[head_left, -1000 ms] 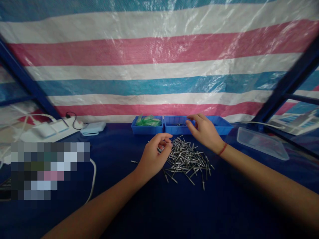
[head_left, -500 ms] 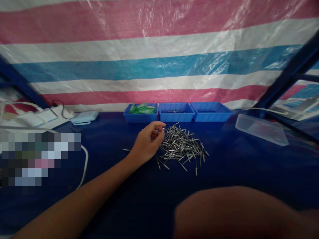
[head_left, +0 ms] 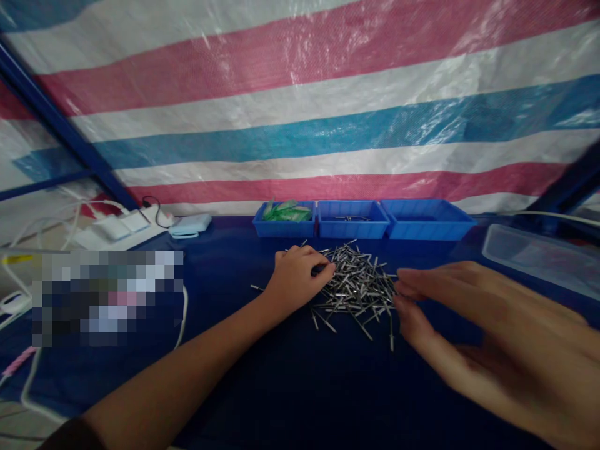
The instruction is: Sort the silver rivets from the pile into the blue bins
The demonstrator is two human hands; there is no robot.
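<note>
A loose pile of silvery metal rivets (head_left: pixel 359 281) lies on the dark blue table (head_left: pixel 290 381). My left hand (head_left: pixel 300 275) rests at the pile's left edge, its fingers curled toward the thumb; whatever they may hold is hidden. On the right, close to the camera, my right hand (head_left: pixel 469 331) reaches toward the pile's right edge. Its thumb and forefinger are apart, with nothing visible between them. Behind the pile stand three blue bins: the left bin (head_left: pixel 284 231) holds green plastic (head_left: pixel 288 211), the middle bin (head_left: pixel 352 230) a few rivets, and the right bin (head_left: pixel 429 231) shows nothing inside.
A clear plastic lid or tray (head_left: pixel 539 256) lies at the right. At the back left are a white power strip (head_left: pixel 122 228) with cables and a light blue object (head_left: pixel 190 225). A pixelated area covers the left side. Striped sheeting (head_left: pixel 300 137) hangs behind the table.
My right hand has come up from the bottom edge to the pile's right side, its fingers now showing. My left hand stays at the pile's left edge. The view has shifted left.
</note>
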